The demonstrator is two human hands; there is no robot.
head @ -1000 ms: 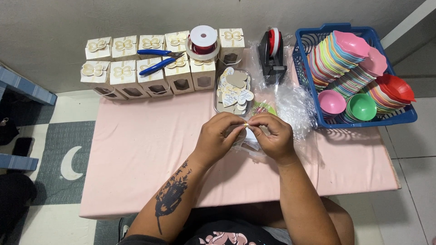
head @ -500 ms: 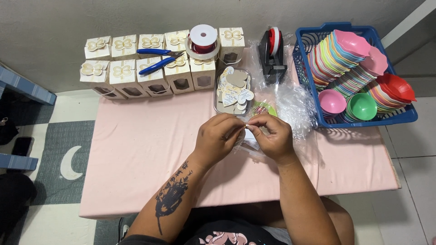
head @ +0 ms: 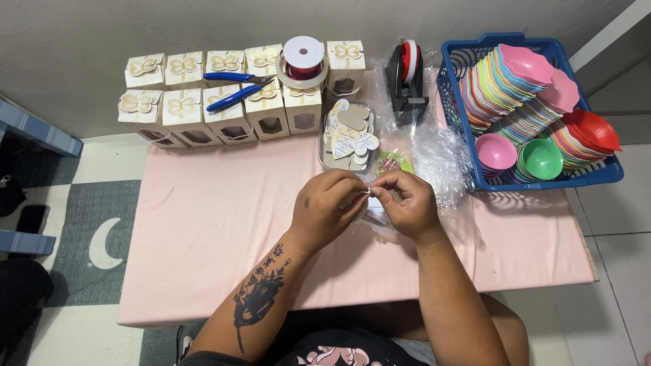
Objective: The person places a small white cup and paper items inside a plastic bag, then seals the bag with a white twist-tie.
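Pink table (head: 203,224) is the reference. Blue basket (head: 461,129) at its far right corner, packed with stacked coloured bowls (head: 522,102). Cream boxes (head: 224,95) in two rows along the table's far left edge, each with a bow on top; blue pliers (head: 234,88) lie across them, red ribbon spool (head: 303,61) sits on top at the right end of the rows. Black tape dispenser (head: 405,81) at the table's far edge, between boxes and basket. Clear plastic bags (head: 437,159) crumpled on the table, touching the basket's left wall. Tray of heart tags (head: 347,135) sits mid-table, just in front of the boxes. Left hand (head: 325,210) and right hand (head: 407,207) meet over the table centre, near side of the tray, fingertips pinched together on a small piece (head: 367,192), too small to identify. White paper bits (head: 376,215) lie under the hands.
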